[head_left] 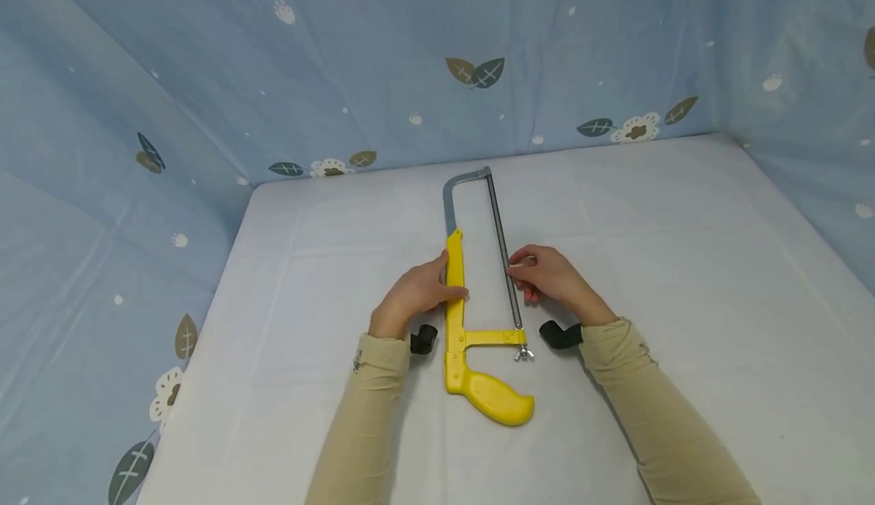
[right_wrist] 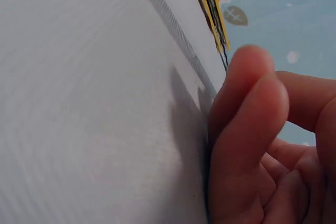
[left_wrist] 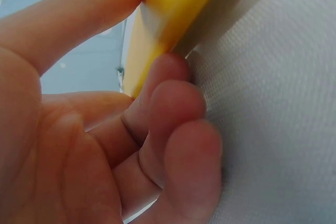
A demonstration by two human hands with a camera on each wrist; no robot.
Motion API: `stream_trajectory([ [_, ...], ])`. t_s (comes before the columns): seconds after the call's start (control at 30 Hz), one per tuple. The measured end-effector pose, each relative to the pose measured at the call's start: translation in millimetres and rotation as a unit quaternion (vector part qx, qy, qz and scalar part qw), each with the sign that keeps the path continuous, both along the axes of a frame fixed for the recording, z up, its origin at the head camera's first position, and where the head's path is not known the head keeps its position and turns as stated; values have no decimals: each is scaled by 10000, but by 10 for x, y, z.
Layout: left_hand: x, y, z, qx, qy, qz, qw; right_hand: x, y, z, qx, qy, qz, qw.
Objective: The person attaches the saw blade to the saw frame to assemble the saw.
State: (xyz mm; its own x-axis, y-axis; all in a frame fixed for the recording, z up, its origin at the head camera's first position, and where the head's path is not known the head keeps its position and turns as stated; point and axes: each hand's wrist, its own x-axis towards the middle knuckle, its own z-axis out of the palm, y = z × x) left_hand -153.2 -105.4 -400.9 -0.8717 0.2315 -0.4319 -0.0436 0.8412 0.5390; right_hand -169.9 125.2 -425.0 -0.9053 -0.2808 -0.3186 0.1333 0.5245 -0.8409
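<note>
A hacksaw [head_left: 454,315] with a yellow handle and a grey metal front bow lies on the white table, its handle end toward me. My left hand [head_left: 421,288] grips the yellow frame bar from the left, thumb across its top. In the left wrist view the yellow bar [left_wrist: 173,3] sits between thumb and fingers, the other fingertips resting by the cloth. On the other side, my right hand [head_left: 550,277] pinches the long grey blade [head_left: 501,231] near its middle. The right wrist view shows its curled fingers [right_wrist: 252,114] low against the cloth; the pinch itself is hidden there.
A wing nut [head_left: 523,354] sits at the blade's near end, by the yellow cross arm. Black wrist-worn pieces [head_left: 560,335] stick out beside both sleeves. Blue patterned cloth [head_left: 410,57] hangs behind and along the sides of the white table [head_left: 683,262].
</note>
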Motion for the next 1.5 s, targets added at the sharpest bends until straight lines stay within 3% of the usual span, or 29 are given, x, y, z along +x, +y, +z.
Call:
stream_trajectory([
  [0.17,6,5,-16,1,-22,-1,10000,20,-2,12,116,31,-28,9999],
  [0.4,8,18,9,-80,-37,14,10000,94,10,160,397,252,30,9989],
  [0.57,3,-3,17,-79,20,21,10000,180,50,237,729,464,420,9954],
  [0.73,5,-12,15,29,38,24,10000,355,137,264,859,590,913,9904],
  [0.93,9,-4,14,98,-26,29,9999,637,170,245,671,445,1491,9855],
  [1.1,28,8,18,-143,90,-59,9998,799,145,234,403,119,1835,9821],
  [1.5,47,41,26,-613,327,-204,9974,906,164,138,216,-361,1977,9794],
])
